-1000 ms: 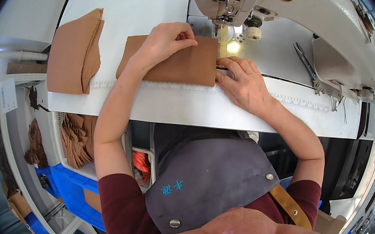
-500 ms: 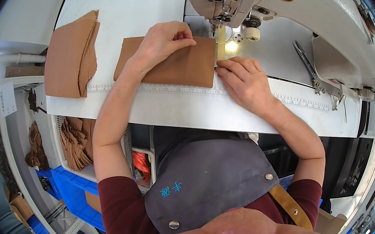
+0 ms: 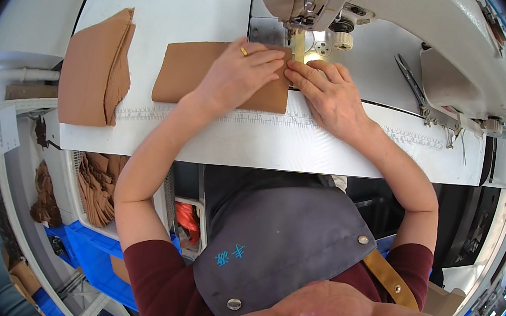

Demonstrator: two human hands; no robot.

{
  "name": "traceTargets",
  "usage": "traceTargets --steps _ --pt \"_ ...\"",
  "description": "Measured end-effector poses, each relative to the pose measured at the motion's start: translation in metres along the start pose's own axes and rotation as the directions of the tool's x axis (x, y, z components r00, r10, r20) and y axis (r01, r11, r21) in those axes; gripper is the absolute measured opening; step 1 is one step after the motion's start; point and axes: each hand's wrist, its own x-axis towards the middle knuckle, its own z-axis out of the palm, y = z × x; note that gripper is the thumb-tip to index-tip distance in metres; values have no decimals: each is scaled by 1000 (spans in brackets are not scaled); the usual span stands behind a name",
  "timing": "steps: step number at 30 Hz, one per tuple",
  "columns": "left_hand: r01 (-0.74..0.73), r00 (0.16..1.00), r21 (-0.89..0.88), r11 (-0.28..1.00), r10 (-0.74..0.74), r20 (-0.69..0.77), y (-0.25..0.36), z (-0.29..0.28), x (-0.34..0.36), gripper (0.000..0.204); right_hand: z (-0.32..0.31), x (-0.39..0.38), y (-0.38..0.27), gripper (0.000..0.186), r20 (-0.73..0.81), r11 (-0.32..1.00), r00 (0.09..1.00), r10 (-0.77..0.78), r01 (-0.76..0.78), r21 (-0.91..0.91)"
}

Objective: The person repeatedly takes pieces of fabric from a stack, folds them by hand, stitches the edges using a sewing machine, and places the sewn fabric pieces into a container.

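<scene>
A folded piece of brown fabric (image 3: 188, 69) lies on the white table just before the sewing machine's needle and presser foot (image 3: 295, 28), by a yellow strip (image 3: 300, 48). My left hand (image 3: 240, 75), a ring on one finger, rests over the fabric's right part with its fingers stretched out. My right hand (image 3: 331, 98) pinches the right edge of the fabric beside the strip, its thumb partly hidden. Left of these sits a stack of brown fabric pieces (image 3: 88, 70).
Black scissors (image 3: 414, 83) lie right of the needle, beneath the machine's arm (image 3: 441, 36). A ruler scale (image 3: 405, 136) runs along the table (image 3: 204, 146). Below at left are a white basket of brown pieces (image 3: 93, 190), a blue bin (image 3: 97, 265) and a small container with red material (image 3: 187, 219).
My left hand has come down and rightward, its fingers spreading out from a pinch. My right hand and the fabric have moved slightly up toward the needle.
</scene>
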Motion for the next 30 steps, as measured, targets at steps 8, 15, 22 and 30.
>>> traceTargets --steps 8,15,22,30 --pt "134 989 -129 983 -140 -37 -7 23 6 27 7 12 24 40 -8 998 1000 14 -14 -65" --pt "154 987 -119 981 -159 -30 -15 27 13 27 12 15 29 37 -46 995 994 96 -97 -22" --pt "193 981 -79 978 -194 4 -21 30 13 28 10 16 31 37 -31 995 996 89 -90 -36" --pt "158 987 -74 985 -156 36 -23 26 11 30 10 14 29 38 -27 994 994 109 -110 -28"
